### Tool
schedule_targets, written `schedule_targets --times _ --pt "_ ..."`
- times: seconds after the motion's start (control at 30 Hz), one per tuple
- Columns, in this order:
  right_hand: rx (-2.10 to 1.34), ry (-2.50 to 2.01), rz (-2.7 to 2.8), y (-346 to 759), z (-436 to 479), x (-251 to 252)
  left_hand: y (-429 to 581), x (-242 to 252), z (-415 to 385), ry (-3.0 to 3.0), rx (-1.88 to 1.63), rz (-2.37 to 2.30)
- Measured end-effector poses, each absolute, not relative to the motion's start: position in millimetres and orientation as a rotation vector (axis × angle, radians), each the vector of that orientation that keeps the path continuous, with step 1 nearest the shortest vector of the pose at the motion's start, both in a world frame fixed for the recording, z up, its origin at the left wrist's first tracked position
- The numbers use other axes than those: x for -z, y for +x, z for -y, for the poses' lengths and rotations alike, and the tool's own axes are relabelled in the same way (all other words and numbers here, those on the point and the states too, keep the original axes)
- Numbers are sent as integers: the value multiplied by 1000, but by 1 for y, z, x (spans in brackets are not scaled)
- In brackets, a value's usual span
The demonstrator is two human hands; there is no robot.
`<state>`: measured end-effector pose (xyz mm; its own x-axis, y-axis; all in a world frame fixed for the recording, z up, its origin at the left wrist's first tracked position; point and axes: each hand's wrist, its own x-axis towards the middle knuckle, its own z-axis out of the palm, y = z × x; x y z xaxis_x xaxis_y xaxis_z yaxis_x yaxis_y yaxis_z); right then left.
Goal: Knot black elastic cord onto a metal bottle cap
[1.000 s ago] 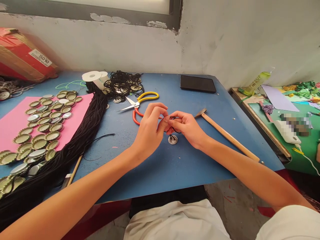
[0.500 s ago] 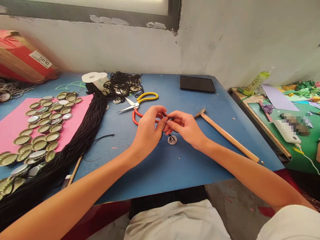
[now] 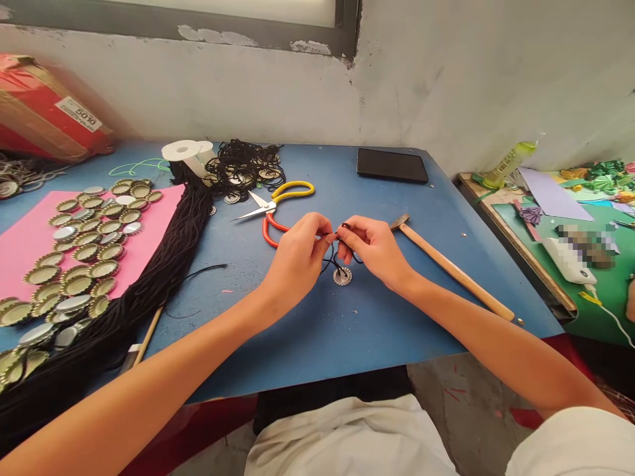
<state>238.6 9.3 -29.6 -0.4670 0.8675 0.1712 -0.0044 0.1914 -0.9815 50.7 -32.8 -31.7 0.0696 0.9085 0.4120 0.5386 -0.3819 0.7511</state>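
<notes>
My left hand (image 3: 305,248) and my right hand (image 3: 371,248) meet above the blue table, fingertips almost touching. Both pinch a thin black cord (image 3: 329,263), which hangs in loops below the fingers. At its lower end is a silver bottle cap (image 3: 342,276), with the cord running into its middle. Just beyond my left hand lie open scissors (image 3: 270,206) with one yellow and one red handle. Beside my right hand is a hammer (image 3: 454,270) with a wooden handle.
Many bottle caps (image 3: 85,252) cover pink paper (image 3: 24,218) at left, next to a thick bundle of black cords (image 3: 173,251). White spools (image 3: 184,153) and corded caps (image 3: 248,168) lie behind. A black phone (image 3: 391,165) lies at the back. A red box (image 3: 49,112) stands far left.
My fingers have shifted on the cord, and my right hand has drawn slightly away from the left. More of the cord loops and the cap now show beneath.
</notes>
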Motion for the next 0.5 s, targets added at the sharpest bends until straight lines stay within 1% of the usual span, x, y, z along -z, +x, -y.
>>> schedule_targets --times 0.13,0.27,0.37,0.5 --pt "-1226 -908 1716 241 -11 29 54 27 35 1784 -1171 -1384" --pt "-1085 -929 1771 245 -9 25 54 24 33 1488 -1188 -1277" --pt "-856 -890 1910 251 -8 23 53 22 31 1301 -1193 -1208" --pt "-539 -838 2141 256 -10 27 54 18 33 1243 -1184 -1181"
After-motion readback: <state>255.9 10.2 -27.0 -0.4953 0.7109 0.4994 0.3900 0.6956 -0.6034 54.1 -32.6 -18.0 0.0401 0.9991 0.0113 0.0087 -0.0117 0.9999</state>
